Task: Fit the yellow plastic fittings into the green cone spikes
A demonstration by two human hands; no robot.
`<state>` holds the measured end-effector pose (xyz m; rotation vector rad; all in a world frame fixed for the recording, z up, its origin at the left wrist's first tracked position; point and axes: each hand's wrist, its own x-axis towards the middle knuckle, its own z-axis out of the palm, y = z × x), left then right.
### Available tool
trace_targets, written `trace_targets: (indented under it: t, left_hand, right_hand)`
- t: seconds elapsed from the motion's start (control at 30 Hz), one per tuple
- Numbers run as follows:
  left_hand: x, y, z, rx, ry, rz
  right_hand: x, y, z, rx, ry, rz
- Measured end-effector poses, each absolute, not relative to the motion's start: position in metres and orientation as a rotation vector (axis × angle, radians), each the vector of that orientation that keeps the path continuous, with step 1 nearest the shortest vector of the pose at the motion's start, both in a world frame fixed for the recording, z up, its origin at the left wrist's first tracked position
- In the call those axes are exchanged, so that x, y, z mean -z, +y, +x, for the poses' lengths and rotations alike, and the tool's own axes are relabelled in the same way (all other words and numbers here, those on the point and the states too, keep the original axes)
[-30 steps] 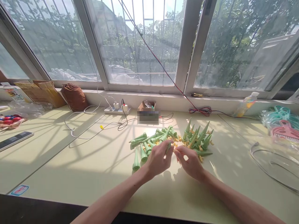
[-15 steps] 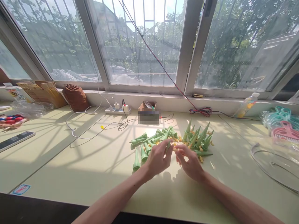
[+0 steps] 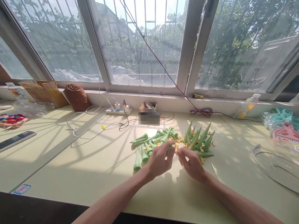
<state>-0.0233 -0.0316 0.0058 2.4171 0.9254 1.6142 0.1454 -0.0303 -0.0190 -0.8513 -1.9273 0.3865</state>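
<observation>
My left hand (image 3: 161,158) is closed around a green plastic watering spike (image 3: 170,146), most of which its fingers hide. Close beside it, my right hand (image 3: 191,163) pinches what looks like a small yellow valve piece (image 3: 176,150) at the end of that spike; whether the two parts are joined I cannot tell. Behind my left hand lies a pile of green spikes (image 3: 140,139), a few upright on their wide ends. To the right stands a cluster of spikes (image 3: 203,137) with yellow valves on them. Loose yellow pieces (image 3: 184,146) lie between the groups.
A power strip (image 3: 118,110) and a small open box (image 3: 149,105) sit by the window sill, with cables (image 3: 74,133) across the table. Left are a brown pouch (image 3: 76,96) and a phone (image 3: 17,140). Right are a bottle (image 3: 249,105), a pink dustpan (image 3: 286,132) and a grey cable (image 3: 263,168).
My right fingertips lifted slightly off the yellow piece, then closed in a pinch again beside the left hand. My left hand keeps its hold. The view has shifted slightly.
</observation>
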Motion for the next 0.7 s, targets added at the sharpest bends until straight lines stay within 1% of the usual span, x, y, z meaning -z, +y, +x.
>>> trace_targets:
  t: [0.33, 0.7]
  left_hand:
    - [-0.0075, -0.0303, -0.0234, -1.606, 0.903, 2.403]
    - [-0.0077, -0.0308, -0.0237, -1.622, 0.894, 2.414]
  right_hand:
    - [0.0214, -0.0319, 0.1417, -0.446, -1.859, -0.783]
    - [0.0249, -0.0289, 0.1414, -0.518, -1.853, -0.817]
